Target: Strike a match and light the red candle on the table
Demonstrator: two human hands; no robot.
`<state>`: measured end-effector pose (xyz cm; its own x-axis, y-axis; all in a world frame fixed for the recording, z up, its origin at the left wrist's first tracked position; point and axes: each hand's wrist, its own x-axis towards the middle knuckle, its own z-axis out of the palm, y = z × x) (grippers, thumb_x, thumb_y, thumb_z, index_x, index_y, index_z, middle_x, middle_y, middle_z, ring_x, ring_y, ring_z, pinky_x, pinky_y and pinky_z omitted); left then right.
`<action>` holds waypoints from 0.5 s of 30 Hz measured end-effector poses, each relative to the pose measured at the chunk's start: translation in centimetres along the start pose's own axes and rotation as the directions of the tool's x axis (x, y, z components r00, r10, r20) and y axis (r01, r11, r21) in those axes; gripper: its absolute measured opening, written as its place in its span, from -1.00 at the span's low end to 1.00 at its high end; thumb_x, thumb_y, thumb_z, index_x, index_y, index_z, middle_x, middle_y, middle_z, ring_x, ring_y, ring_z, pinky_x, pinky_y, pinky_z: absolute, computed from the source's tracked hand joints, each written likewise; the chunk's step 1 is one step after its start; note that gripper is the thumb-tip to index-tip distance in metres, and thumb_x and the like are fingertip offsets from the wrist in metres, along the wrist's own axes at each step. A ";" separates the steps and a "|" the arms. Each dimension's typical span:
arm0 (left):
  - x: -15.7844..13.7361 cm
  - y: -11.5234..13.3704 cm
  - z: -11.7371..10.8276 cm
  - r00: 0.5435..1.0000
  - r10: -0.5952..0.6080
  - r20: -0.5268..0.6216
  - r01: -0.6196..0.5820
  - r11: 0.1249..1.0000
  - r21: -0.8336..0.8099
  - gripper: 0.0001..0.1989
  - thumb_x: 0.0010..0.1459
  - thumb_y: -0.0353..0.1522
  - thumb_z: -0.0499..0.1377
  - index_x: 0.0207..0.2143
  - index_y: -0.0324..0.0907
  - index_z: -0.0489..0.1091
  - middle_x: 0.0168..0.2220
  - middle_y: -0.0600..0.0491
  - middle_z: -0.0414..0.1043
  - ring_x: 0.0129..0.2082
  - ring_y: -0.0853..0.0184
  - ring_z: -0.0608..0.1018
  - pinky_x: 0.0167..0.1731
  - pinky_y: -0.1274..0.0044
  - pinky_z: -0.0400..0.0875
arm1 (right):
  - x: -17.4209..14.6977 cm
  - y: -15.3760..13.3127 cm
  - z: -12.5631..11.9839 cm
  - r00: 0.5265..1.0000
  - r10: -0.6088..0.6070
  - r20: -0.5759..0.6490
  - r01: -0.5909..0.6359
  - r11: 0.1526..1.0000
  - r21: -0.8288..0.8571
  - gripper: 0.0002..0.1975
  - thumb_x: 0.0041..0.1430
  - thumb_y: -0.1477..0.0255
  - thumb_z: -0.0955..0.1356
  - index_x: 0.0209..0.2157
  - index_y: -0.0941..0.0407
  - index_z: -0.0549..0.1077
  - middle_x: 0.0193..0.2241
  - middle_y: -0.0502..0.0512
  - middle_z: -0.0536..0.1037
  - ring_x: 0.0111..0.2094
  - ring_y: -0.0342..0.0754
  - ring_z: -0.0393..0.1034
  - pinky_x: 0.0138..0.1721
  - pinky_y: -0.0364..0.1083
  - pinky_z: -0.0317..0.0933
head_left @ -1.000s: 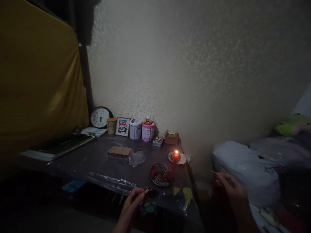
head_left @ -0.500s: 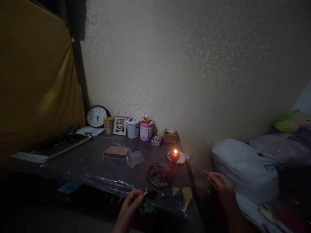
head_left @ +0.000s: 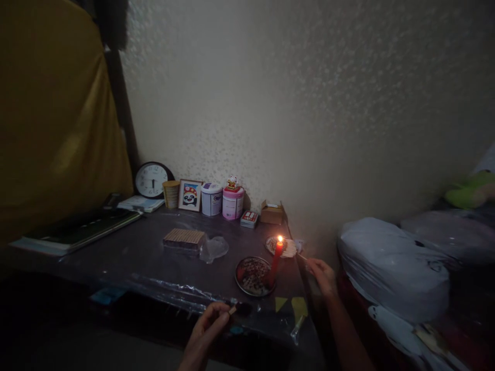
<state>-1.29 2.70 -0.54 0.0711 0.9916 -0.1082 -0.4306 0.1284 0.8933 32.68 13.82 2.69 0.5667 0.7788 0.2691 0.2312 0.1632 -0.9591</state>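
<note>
My right hand (head_left: 323, 275) pinches a thin matchstick (head_left: 302, 256), its tip pointing left toward the far plate. On that plate (head_left: 267, 248) lie pale sticks (head_left: 289, 248), just left of the match tip. A lit red candle (head_left: 277, 257) stands upright between the two plates' edges, its flame burning. In front of it sits a round metal plate (head_left: 255, 292) with dark, speckled contents. My left hand (head_left: 209, 324) is closed at the table's front edge around a small matchbox (head_left: 232, 310), mostly hidden by the fingers.
On the dark, plastic-covered table (head_left: 150, 257) lie a striped block (head_left: 183, 240) and a crumpled clear wrapper (head_left: 214, 249). Along the back stand a clock (head_left: 152, 179), a picture frame (head_left: 190, 196), tins (head_left: 232, 203) and a cardboard box (head_left: 271, 213). White bags (head_left: 390, 257) fill the right side.
My right hand has moved left and slightly up with the matchstick, closer to the far plate and candle. My left hand stays nearly in place. The view has shifted slightly.
</note>
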 end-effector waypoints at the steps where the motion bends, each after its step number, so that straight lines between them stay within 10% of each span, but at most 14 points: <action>1: 0.0 0.0 -0.1 1.000 -0.001 0.015 0.001 1.000 0.011 -0.62 -0.20 -0.07 0.31 -0.44 -0.16 0.43 -0.52 0.12 0.38 -0.49 0.39 0.37 -0.45 0.58 0.20 | 0.3 0.4 0.4 1.000 0.004 0.017 -0.003 0.999 -0.037 -0.73 -0.20 0.24 0.47 -0.55 0.18 0.51 -0.59 0.01 0.55 -0.48 -0.05 0.46 -0.42 -0.07 0.36; 6: 0.2 -0.3 -0.5 0.998 0.006 0.058 -0.009 0.999 0.053 -0.63 -0.15 -0.07 0.29 -0.42 -0.17 0.42 -0.55 0.15 0.29 -0.53 0.44 0.28 -0.48 0.59 0.14 | 2.2 1.9 2.4 0.995 0.058 0.087 -0.038 0.976 -0.213 -0.83 0.17 0.36 0.35 -0.32 0.20 0.45 -0.32 0.00 0.53 -0.32 -0.12 0.45 -0.28 -0.05 0.36; 15: 0.4 -0.8 -1.0 0.995 -0.024 0.099 0.018 0.998 0.062 -0.64 -0.12 -0.07 0.26 -0.40 -0.15 0.41 -0.47 0.10 0.36 -0.43 0.36 0.34 -0.37 0.53 0.17 | 4.2 3.2 3.9 0.989 0.065 0.130 -0.019 0.947 -0.322 -0.75 0.20 0.34 0.32 -0.12 0.16 0.40 -0.12 0.07 0.47 -0.20 -0.04 0.42 -0.22 0.00 0.36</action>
<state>-1.78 2.98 -1.69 0.1700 0.9817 -0.0861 -0.3727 0.1449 0.9166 32.72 19.96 0.38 0.4726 0.8599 0.1930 0.4621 -0.0554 -0.8851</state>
